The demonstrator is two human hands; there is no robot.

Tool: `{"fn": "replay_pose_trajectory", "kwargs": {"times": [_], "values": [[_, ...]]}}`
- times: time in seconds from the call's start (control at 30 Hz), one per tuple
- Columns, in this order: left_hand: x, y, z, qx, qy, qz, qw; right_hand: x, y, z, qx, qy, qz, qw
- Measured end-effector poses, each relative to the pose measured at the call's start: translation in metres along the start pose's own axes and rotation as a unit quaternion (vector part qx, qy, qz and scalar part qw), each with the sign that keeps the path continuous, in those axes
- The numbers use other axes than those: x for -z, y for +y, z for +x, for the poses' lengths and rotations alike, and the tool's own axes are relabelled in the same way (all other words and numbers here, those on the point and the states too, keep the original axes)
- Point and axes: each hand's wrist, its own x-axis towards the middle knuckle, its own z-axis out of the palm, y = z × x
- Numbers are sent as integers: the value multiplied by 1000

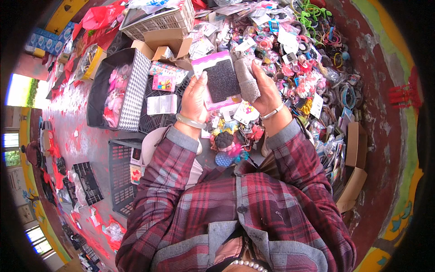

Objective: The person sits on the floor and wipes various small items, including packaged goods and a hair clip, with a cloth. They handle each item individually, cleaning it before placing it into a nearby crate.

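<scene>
My left hand grips the left edge of a pink and white card, its thumb on the front. A dark, rough-textured rectangular pad covers much of the card. In my right hand is a folded grey cloth, held against the card's right side with the thumb on top. Below the card, a black flower-like hair ornament and other colourful pieces lie between my legs.
A big heap of packaged hair accessories spreads ahead and to the right. At the left stand a houndstooth-sided box, a dark plastic basket and an open cardboard box. A beige crate sits farther back; another carton is at the right.
</scene>
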Motion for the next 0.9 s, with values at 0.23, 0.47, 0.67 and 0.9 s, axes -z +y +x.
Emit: {"fn": "replay_pose_trajectory", "kwargs": {"times": [0.23,0.47,0.67,0.9], "values": [[18,-21,14,-63,-13,174,983,-10,3,-7,-19,47,-134,990],[2,-32,2,-210,5,312,927,-18,28,-6,347,112,-574,733],[9,-19,-5,109,-47,-196,973,-37,56,-31,325,-70,-650,684],[-7,-21,-12,120,-62,-158,978,-37,43,-20,363,-21,-709,604]]}}
